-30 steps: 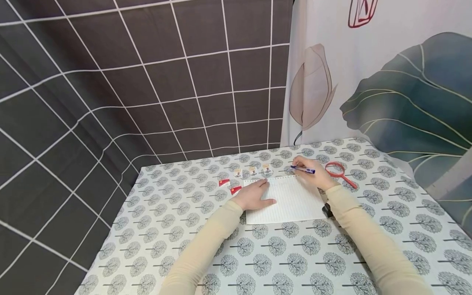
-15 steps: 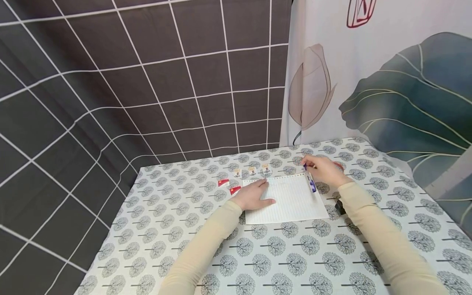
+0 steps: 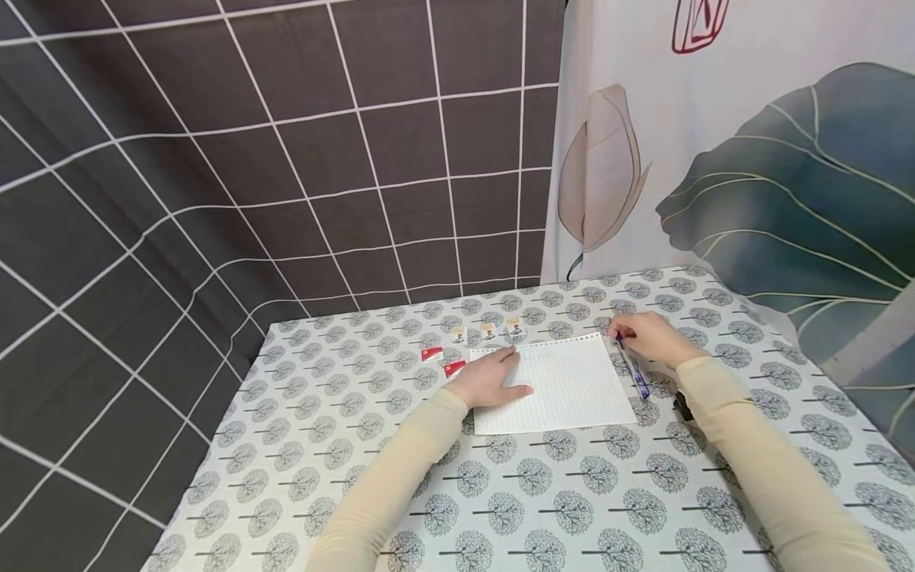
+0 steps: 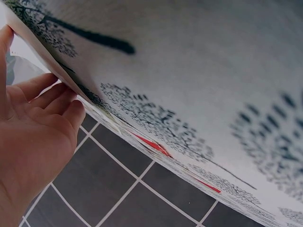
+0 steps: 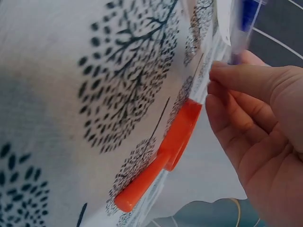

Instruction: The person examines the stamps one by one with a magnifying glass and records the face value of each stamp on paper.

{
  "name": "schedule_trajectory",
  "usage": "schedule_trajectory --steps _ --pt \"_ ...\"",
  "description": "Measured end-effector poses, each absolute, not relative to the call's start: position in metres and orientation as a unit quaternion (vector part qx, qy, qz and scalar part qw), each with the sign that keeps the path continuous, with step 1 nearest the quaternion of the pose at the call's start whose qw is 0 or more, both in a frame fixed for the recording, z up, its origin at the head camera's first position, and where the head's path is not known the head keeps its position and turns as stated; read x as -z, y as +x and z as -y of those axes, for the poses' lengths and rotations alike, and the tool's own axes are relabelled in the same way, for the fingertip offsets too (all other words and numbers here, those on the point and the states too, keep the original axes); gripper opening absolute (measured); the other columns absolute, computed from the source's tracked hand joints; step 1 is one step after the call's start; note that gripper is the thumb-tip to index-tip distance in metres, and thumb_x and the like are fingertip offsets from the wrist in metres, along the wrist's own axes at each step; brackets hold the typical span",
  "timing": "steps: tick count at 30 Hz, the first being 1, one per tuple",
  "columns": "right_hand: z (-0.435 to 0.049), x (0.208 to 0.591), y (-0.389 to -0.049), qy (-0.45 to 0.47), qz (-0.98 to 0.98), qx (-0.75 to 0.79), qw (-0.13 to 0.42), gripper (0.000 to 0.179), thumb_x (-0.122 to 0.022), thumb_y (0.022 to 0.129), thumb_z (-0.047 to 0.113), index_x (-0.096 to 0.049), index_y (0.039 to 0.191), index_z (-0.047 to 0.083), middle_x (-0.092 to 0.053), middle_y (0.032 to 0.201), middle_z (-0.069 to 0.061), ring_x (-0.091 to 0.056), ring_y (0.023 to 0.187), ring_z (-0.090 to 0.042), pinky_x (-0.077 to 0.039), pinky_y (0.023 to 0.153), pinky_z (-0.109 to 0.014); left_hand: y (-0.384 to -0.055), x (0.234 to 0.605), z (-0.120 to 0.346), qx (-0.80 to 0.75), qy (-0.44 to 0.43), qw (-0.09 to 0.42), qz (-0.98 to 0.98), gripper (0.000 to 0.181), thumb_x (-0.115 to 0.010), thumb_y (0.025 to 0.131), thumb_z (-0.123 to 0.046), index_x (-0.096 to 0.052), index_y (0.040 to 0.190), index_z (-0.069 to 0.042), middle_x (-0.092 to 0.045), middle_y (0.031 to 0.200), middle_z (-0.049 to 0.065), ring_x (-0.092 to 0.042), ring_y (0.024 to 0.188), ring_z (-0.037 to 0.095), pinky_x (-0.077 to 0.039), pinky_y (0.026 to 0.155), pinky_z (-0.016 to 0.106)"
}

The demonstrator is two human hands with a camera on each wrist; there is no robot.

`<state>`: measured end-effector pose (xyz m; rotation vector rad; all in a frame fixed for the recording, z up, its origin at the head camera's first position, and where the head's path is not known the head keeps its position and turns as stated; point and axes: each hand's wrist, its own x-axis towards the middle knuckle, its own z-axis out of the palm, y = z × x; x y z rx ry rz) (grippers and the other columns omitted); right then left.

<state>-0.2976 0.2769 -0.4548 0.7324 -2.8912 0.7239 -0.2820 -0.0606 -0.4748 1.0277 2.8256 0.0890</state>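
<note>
My left hand rests on the left part of a lined sheet of paper, fingers spread and thumb out. In the left wrist view the left hand shows its palm side at the paper's edge. Just right of the sheet, my right hand pinches one end of a blue-and-clear pen, which slants down toward me. The right wrist view shows the pen blurred above thumb and fingertips. Beside that hand lies a red magnifying glass, hidden behind it in the head view.
Behind the sheet lie three small stamp-like pictures in a row. Two red-and-white pieces are to the left, one partly behind my left hand. A tree-patterned cloth covers the table, with a dark grid curtain behind.
My right hand has moved right with the pen, off the paper's top edge to beside it. The pen has swung from lying sideways to pointing toward me. The left hand has stayed put.
</note>
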Motion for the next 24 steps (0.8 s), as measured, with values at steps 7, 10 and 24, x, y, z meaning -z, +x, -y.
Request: schedule_trajectory --steps 7,10,24 --pt "-0.2816 0.4591 -0.2984 0.256 0.945 -0.203 0.034 0.026 -0.062 0.082 -0.014 -0.071 0.092 0.008 -0.069 0.085 -0.009 -0.066 0.082 -0.031 -0.056 0.083 -0.056 -0.2821 0.475 0.0604 -0.036 0.339 0.065 -0.938 0.083 -0.045 0.099 -0.065 -0.037 0.155 -0.005 -0.032 0.162 0.013 -0.033 0.148 0.027 -0.027 0.121 0.035" --pt "-0.2822 0.46 -0.2999 0.26 0.945 -0.197 0.033 0.027 -0.061 0.081 -0.015 -0.071 0.091 0.008 -0.067 0.082 -0.006 -0.064 0.079 -0.027 -0.056 0.08 -0.054 -0.2828 0.4757 0.0609 -0.035 0.339 0.062 -0.938 0.083 -0.046 0.099 -0.065 -0.037 0.155 -0.005 -0.032 0.162 0.013 -0.034 0.147 0.028 -0.028 0.121 0.035" --pt "-0.2854 0.4652 -0.3016 0.27 0.941 -0.203 0.037 0.026 -0.06 0.08 -0.015 -0.072 0.091 0.005 -0.064 0.081 -0.003 -0.063 0.084 -0.029 -0.054 0.084 -0.054 -0.2842 0.4735 0.0608 -0.031 0.347 0.051 -0.936 0.083 -0.049 0.098 -0.064 -0.039 0.154 -0.005 -0.038 0.158 0.013 -0.041 0.143 0.028 -0.033 0.119 0.035"
